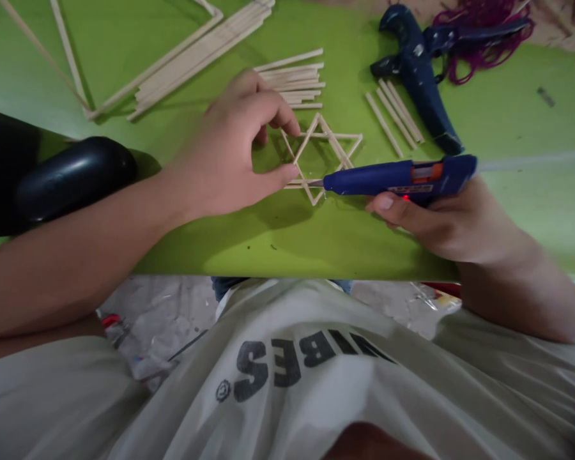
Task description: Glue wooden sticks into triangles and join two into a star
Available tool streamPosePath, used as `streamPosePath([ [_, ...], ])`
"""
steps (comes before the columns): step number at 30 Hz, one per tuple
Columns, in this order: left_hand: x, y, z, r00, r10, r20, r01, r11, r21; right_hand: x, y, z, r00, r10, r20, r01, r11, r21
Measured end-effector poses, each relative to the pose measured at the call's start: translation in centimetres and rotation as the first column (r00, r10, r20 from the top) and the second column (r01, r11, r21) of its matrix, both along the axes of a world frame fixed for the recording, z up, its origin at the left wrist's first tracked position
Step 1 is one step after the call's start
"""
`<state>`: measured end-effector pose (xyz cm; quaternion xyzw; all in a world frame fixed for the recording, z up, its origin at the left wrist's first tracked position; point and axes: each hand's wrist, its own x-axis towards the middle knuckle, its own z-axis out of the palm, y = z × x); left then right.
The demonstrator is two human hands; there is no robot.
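Our star [336, 147] lies on the tabletop [316, 249], our left hand [234, 144] spreads fingers [282, 115] against its left edge, our right hand [441, 220] grips the glue gun [374, 178], and with the nozzle [318, 183] this near our left thumb [280, 181], slipping could burn.

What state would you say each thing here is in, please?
Star, six-pointed, sticks crossed
Glue gun, red light on, tip at star
Left hand, thumb and fingers apart
Right hand, closed around glue gun
Long sticks, side by side
Short sticks, loose, in two groups
Cutter, handles spread
Purple string, loosely bunched
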<state>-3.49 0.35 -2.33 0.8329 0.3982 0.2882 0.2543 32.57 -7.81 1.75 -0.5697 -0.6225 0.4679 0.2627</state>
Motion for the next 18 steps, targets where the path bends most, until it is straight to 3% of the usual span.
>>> streamPosePath([
  [3, -0.2, 0.2, 0.3, 1.0, 0.03, 0.008, -0.03, 1.0, 0.001, 0.4, -0.2, -0.2, 0.994, 0.015, 0.104, -0.02, 0.999, 0.042],
  [11, -0.3, 0.3, 0.7, 1.0, 0.025, 0.001, -0.025, 1.0, 0.008, -0.6, 0.3, 0.5, 0.995, 0.026, 0.098, -0.033, 0.997, 0.071],
  [18, 0.9, -1.1, 3.1, 0.992, 0.07, -0.11, -0.084, 0.988, -0.126, -0.7, 0.1, 0.3, 0.988, 0.032, 0.15, -0.045, 0.996, 0.083],
])
